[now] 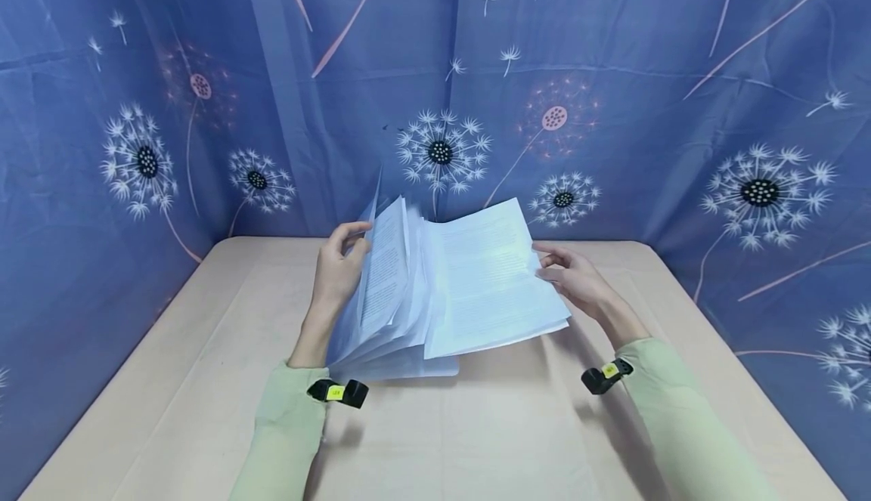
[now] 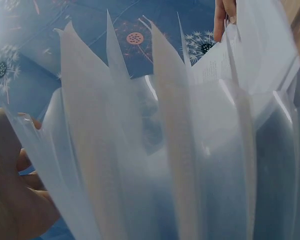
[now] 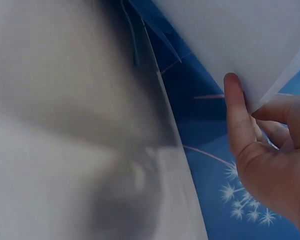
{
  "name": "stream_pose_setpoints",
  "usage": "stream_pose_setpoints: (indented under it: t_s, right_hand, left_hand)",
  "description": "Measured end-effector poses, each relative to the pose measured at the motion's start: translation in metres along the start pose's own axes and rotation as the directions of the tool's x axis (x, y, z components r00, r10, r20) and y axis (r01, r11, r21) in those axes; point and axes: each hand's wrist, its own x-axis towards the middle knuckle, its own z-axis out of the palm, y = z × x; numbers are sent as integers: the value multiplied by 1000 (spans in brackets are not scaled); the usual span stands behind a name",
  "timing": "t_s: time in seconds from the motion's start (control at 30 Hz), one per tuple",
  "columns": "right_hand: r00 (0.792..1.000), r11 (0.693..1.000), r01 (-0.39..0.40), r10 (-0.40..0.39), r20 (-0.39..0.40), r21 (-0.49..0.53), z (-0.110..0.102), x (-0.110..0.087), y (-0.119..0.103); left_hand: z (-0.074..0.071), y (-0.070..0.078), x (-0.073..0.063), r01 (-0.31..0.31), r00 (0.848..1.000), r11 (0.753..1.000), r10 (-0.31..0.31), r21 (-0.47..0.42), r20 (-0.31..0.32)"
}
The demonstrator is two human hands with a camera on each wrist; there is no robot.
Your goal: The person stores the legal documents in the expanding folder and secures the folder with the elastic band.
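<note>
A clear-pocket folder (image 1: 401,369) stands open over the table, its translucent leaves fanned out. Printed white sheets (image 1: 476,278) fill the right side, tilted toward the head camera. With bent fingers and thumb, my left hand (image 1: 338,265) grips the outer left edge of the folder. The left wrist view shows several clear sleeves (image 2: 210,150) spread apart, with paper corners sticking out above them. My right hand (image 1: 574,278) pinches the right edge of the sheets; in the right wrist view its thumb (image 3: 235,107) presses near a paper corner (image 3: 262,80).
A table (image 1: 442,440) with a pale beige cover lies below the folder and both forearms. Behind and on both sides hangs a blue dandelion-print curtain (image 1: 354,123). Each sleeve cuff bears a small black camera, left (image 1: 338,393) and right (image 1: 605,376).
</note>
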Motion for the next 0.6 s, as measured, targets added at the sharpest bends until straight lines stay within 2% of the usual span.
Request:
stream_pose_setpoints:
  t_s: [0.3, 0.6]
  right_hand:
    - [1000, 998, -13, 12, 5, 65, 17, 8, -1]
    - [1000, 998, 4, -3, -20, 60, 25, 14, -4]
  left_hand:
    - [1, -1, 0, 5, 1000, 1000, -5, -8, 15]
    - [1, -2, 0, 3, 1000, 1000, -3, -12, 16]
